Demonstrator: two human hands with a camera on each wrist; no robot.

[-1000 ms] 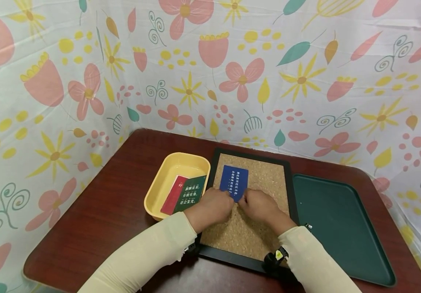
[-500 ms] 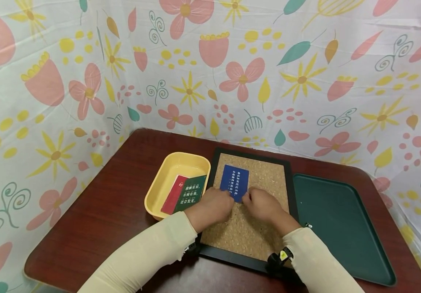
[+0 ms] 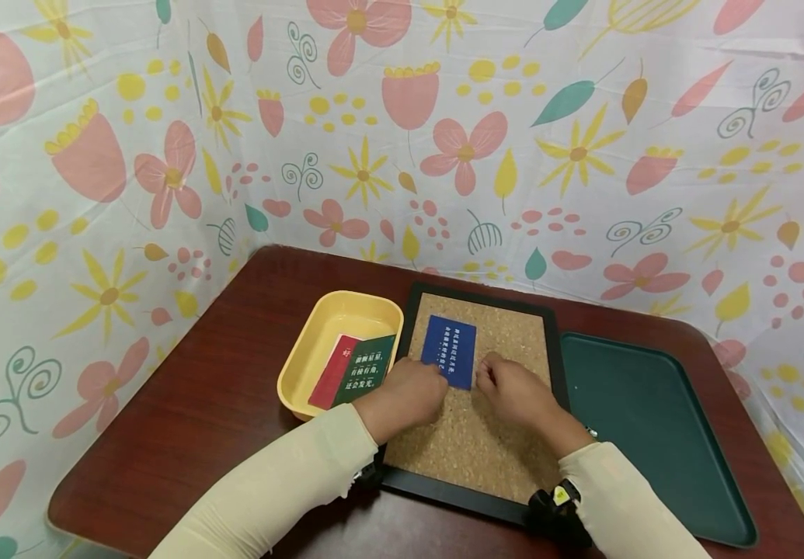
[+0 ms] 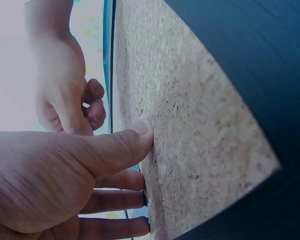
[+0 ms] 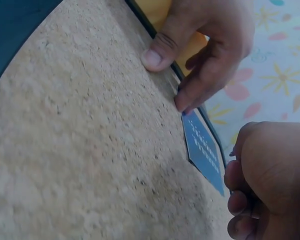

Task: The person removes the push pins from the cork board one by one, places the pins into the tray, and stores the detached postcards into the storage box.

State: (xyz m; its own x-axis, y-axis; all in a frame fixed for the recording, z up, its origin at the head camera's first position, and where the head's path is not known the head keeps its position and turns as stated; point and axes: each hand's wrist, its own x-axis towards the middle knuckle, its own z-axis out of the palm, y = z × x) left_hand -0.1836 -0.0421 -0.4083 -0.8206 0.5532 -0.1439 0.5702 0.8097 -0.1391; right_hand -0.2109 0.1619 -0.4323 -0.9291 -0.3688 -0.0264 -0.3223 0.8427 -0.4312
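A blue card (image 3: 448,349) with white writing lies on the upper part of a cork board (image 3: 457,458) in a black frame. My left hand (image 3: 408,394) is at its lower left corner. The right wrist view shows left fingertips (image 5: 182,102) touching the card's edge, while the thumb presses the cork apart from it. Just right of the card hovers my right hand (image 3: 519,392), its fingers curled. The right wrist view has the right fingers (image 5: 236,202) bent in toward the palm; whether anything small sits between them is hidden.
Left of the board stands a yellow tray (image 3: 298,353) with a red card (image 3: 332,373) and a green card (image 3: 365,369) inside. A dark green tray (image 3: 660,435) lies right of it. Patterned cloth (image 3: 402,155) hangs behind the wooden table (image 3: 178,435).
My right hand has drawn away from the card's lower right corner, moving right, and that corner now shows. The left hand and the card have stayed in place.
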